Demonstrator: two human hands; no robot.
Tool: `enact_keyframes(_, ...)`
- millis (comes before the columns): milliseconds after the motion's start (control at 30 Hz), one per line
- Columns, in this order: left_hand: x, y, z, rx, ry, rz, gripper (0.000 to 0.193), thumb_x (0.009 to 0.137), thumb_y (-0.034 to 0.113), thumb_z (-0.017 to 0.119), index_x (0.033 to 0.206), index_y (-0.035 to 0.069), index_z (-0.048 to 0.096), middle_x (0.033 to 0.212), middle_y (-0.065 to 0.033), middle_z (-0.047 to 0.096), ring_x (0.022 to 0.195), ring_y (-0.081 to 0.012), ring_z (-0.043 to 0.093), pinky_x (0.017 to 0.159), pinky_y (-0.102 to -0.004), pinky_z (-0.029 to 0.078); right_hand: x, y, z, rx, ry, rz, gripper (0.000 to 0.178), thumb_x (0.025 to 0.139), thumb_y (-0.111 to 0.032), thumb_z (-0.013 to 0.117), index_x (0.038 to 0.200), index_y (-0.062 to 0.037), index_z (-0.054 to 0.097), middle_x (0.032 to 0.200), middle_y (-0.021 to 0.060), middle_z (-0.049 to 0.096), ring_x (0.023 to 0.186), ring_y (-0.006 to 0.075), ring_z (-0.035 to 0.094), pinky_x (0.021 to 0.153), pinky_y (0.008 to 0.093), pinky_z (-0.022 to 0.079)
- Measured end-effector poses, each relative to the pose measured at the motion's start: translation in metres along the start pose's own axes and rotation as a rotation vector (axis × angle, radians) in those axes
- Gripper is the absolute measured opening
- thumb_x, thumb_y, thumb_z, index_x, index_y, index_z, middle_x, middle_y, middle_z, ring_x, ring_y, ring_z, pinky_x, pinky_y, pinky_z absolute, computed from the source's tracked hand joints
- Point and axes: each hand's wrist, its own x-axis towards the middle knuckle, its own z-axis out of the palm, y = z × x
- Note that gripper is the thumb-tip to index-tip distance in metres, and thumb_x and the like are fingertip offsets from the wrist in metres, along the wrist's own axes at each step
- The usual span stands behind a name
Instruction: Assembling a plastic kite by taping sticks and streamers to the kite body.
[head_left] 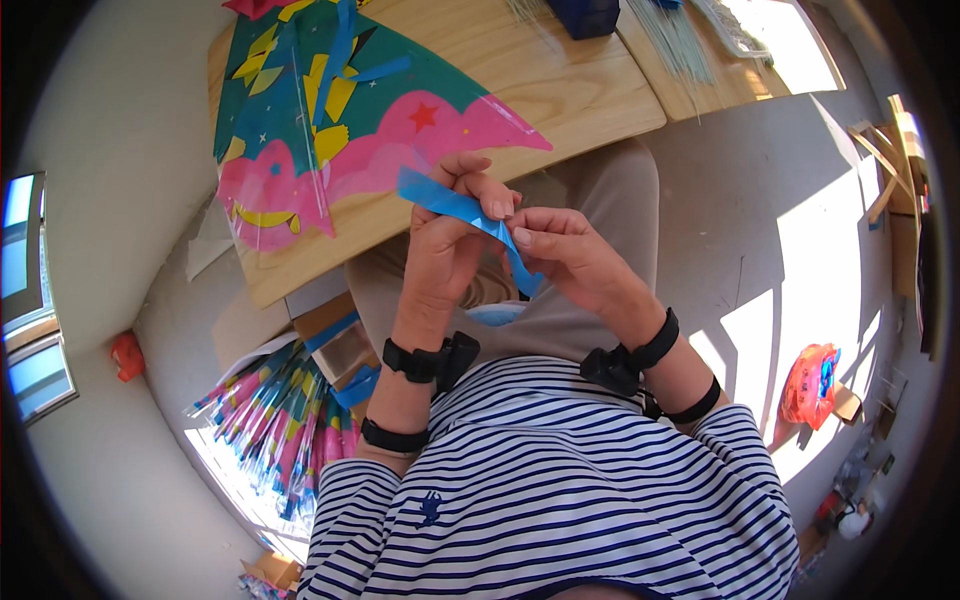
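Left hand (445,240) pinching a blue plastic strip (450,205) between thumb and fingers, just above the lap. Right hand (570,255) closed on the same strip lower down, its fingertips curled under and out of sight. Strip's lower end (528,283) tucked behind the right hand, length hard to judge. Beyond the hands, a colourful kite (330,120) on a wooden table (570,90), top cut off by the frame. Lower left, a bundle of packaged kites (280,420), partly hidden by the left forearm
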Motion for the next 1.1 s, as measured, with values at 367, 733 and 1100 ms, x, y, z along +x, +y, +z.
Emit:
enact_keyframes(367,0.014,0.004,-0.004,0.169,0.145,-0.085,0.045,0.085,-0.001,0.059,0.129,0.002,0.052,0.107,-0.0104,0.065,0.102,-0.0232,0.063,0.096,-0.0401,0.049,0.007,-0.003,-0.003,-0.546,0.221,-0.277,0.009,0.085,-0.008,0.070,0.085,-0.0013,0.064,0.070,-0.0016,0.057,0.066,0.0058,0.048,0.059,0.0257,0.040)
enact_keyframes(733,0.005,-0.028,-0.028,1.540,0.206,0.337,0.040,0.081,-0.003,0.062,0.121,-0.002,0.057,0.125,-0.0152,0.059,0.117,-0.0317,0.056,0.101,-0.0447,0.042,0.028,0.017,-0.066,-1.080,0.667,-0.152,0.017,0.080,-0.014,0.069,0.084,0.0024,0.066,0.073,0.0187,0.065,0.066,0.0301,0.063,0.063,0.0393,0.048)
enact_keyframes(1100,0.020,-0.072,-0.026,1.966,-0.081,0.383,0.049,0.084,0.002,0.057,0.133,-0.002,0.053,0.147,-0.0171,0.046,0.139,-0.0334,0.039,0.115,-0.0562,0.025,0.010,0.012,-0.067,-1.097,0.598,-0.084,0.018,0.079,-0.013,0.069,0.085,0.0035,0.067,0.076,0.0204,0.066,0.071,0.0313,0.065,0.067,0.0391,0.049)
